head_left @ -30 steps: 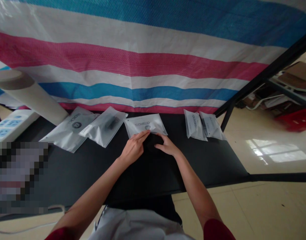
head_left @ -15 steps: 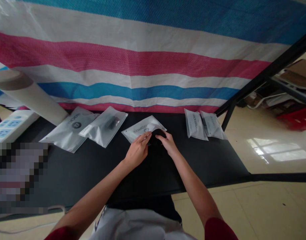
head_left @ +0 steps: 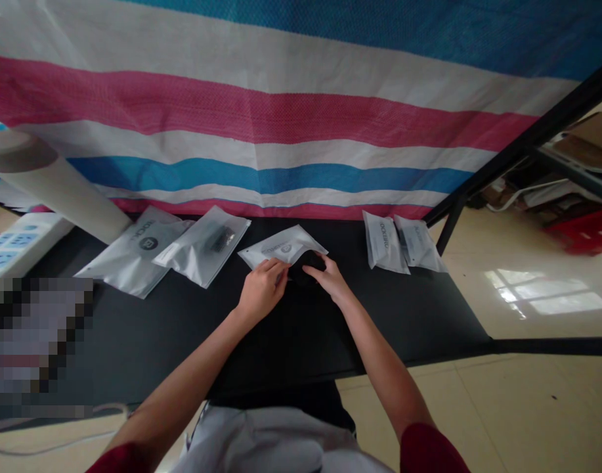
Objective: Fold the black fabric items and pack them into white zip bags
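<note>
A frosted white plastic bag [head_left: 276, 244] with dark printing lies flat on the black table, straight ahead. My left hand [head_left: 264, 288] is closed in a pinch on the bag's near edge. At the bag's right-hand corner, my right hand [head_left: 334, 281] has its thumb and fingers around a dark, rounded object [head_left: 308, 266]. The object sits against the bag's raised near edge. Its kind does not show against the black table, and I cannot tell how much of it is inside the bag.
Left of my hands lie two filled frosted bags, the nearer one [head_left: 205, 246] and a larger one [head_left: 140, 253]. Two smaller bags [head_left: 385, 243] lie to the right. At the left stand a pale cylinder [head_left: 69, 190] and a power strip [head_left: 25, 243]. Striped sheeting [head_left: 281, 118] hangs behind.
My left hand has shifted slightly left and toward me along the bag's edge. The dark object shows rounder at the bag's edge, with my right hand still on it.
</note>
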`<state>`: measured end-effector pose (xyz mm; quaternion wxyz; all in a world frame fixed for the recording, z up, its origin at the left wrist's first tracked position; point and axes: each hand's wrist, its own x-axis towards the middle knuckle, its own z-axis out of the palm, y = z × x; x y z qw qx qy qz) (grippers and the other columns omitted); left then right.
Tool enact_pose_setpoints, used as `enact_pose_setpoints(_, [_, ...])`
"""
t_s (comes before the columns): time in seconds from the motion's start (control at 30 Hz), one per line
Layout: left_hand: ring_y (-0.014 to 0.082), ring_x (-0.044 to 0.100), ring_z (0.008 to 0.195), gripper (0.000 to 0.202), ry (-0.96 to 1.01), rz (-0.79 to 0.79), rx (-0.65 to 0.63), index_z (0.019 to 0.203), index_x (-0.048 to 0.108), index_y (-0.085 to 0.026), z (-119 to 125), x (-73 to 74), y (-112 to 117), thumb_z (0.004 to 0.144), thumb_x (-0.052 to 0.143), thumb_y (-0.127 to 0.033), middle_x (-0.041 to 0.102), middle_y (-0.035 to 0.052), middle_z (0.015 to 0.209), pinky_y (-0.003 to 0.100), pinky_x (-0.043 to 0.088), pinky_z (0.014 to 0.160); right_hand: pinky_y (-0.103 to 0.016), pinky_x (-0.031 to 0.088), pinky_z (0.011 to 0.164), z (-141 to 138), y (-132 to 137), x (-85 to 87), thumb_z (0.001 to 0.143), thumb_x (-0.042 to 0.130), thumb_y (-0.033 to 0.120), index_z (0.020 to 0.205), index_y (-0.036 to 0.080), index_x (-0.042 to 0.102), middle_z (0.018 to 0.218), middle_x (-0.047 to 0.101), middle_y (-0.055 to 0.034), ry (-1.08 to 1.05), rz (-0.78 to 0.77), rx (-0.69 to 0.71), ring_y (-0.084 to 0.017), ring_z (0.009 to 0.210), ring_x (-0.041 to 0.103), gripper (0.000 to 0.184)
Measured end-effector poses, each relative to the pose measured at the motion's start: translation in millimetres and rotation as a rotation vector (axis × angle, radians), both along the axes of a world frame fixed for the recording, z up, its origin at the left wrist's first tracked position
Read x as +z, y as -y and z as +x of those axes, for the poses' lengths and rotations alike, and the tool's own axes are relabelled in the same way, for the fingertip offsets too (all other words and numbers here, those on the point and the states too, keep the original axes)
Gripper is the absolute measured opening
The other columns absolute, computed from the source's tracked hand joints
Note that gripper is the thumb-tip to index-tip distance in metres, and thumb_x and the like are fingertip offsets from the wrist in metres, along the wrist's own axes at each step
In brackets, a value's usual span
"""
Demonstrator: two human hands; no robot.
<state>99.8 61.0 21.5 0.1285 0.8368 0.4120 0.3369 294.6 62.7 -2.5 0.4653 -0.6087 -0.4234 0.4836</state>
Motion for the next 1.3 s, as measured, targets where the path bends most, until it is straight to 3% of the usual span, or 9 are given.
enact_pose_setpoints(0.17, [0.0187,0.064,0.086,0.023,0.107,-0.030,-0.117,0.107,0.067,-0.018,6.9,1.0,9.3,0.096,0.047,-0.018,0.067,0.0079,0.096,0.031,0.053,0.077,-0.030,0.052,0.063,-6.7,1.8,-0.3,0.062,0.079,0.041,0.093,0.017,0.068,0.087,0.069,-0.0052,-0.020,0.030,-0.045,-0.021,0.077,0.065,0.041])
enact_pose_setpoints(0.33, [0.0180,0.065,0.087,0.023,0.142,-0.089,-0.185,0.108,0.068,-0.017,14.1,-1.5,16.3,0.096,0.048,-0.018,0.067,0.0081,0.098,0.030,0.052,0.078,-0.031,0.055,0.061,-11.2,-0.3,-7.0,0.068,0.074,0.049,0.103,0.018,0.066,0.095,0.070,-0.0070,-0.202,0.063,-0.188,-0.022,0.079,0.067,0.047])
enact_pose_setpoints(0.47, [0.0163,0.064,0.080,0.023,0.172,-0.127,-0.149,0.107,0.069,-0.017,10.3,0.7,11.2,0.096,0.049,-0.019,0.067,0.0075,0.096,0.027,0.052,0.071,-0.035,0.058,0.076,-7.4,1.2,-6.1,0.071,0.072,0.038,0.110,0.023,0.064,0.110,0.068,-0.0053,-0.305,0.092,0.073,-0.023,0.097,0.066,0.043])
enact_pose_setpoints(0.57, [0.0144,0.061,0.073,0.021,0.241,-0.147,-0.094,0.103,0.070,-0.018,4.7,5.4,4.0,0.095,0.051,-0.022,0.067,0.0062,0.092,0.025,0.049,0.064,-0.038,0.058,0.083,-4.9,2.1,-4.1,0.069,0.072,0.028,0.108,0.023,0.065,0.105,0.069,-0.0031,-0.248,0.120,0.209,-0.022,0.097,0.066,0.040])
enact_pose_setpoints(0.7, [0.0134,0.060,0.069,0.019,0.321,-0.177,-0.005,0.100,0.071,-0.017,-0.6,6.8,-4.1,0.093,0.055,-0.026,0.067,0.0056,0.089,0.024,0.048,0.062,-0.039,0.060,0.079,-5.9,1.6,-4.4,0.074,0.069,0.033,0.100,0.020,0.068,0.100,0.070,-0.0049,-0.189,0.144,0.139,-0.024,0.094,0.067,0.030])
enact_pose_setpoints(0.97, [0.0133,0.061,0.070,0.020,0.435,-0.231,0.059,0.097,0.071,-0.017,-5.1,-2.2,-13.0,0.092,0.057,-0.031,0.069,0.0060,0.091,0.023,0.048,0.059,-0.037,0.060,0.077,-10.9,1.9,-6.7,0.074,0.072,0.039,0.107,0.019,0.067,0.103,0.071,-0.0066,-0.170,0.163,0.105,-0.023,0.090,0.069,0.039])
enact_pose_setpoints(1.1, [0.0133,0.062,0.070,0.021,0.463,-0.245,0.073,0.096,0.071,-0.016,-5.0,-3.2,-14.5,0.091,0.058,-0.032,0.070,0.0064,0.091,0.023,0.049,0.058,-0.038,0.058,0.083,-9.6,1.8,-5.8,0.072,0.074,0.039,0.107,0.019,0.068,0.103,0.071,-0.0066,-0.134,0.178,0.115,-0.023,0.090,0.070,0.040])
enact_pose_setpoints(1.3, [0.0121,0.061,0.064,0.025,0.521,-0.280,0.115,0.095,0.071,-0.015,-5.1,-5.2,-16.1,0.089,0.059,-0.036,0.070,0.0070,0.091,0.021,0.047,0.052,-0.038,0.057,0.083,-8.6,4.2,-3.9,0.063,0.081,0.037,0.117,0.020,0.067,0.107,0.071,-0.0079,-0.087,0.221,0.132,-0.021,0.084,0.070,0.058])
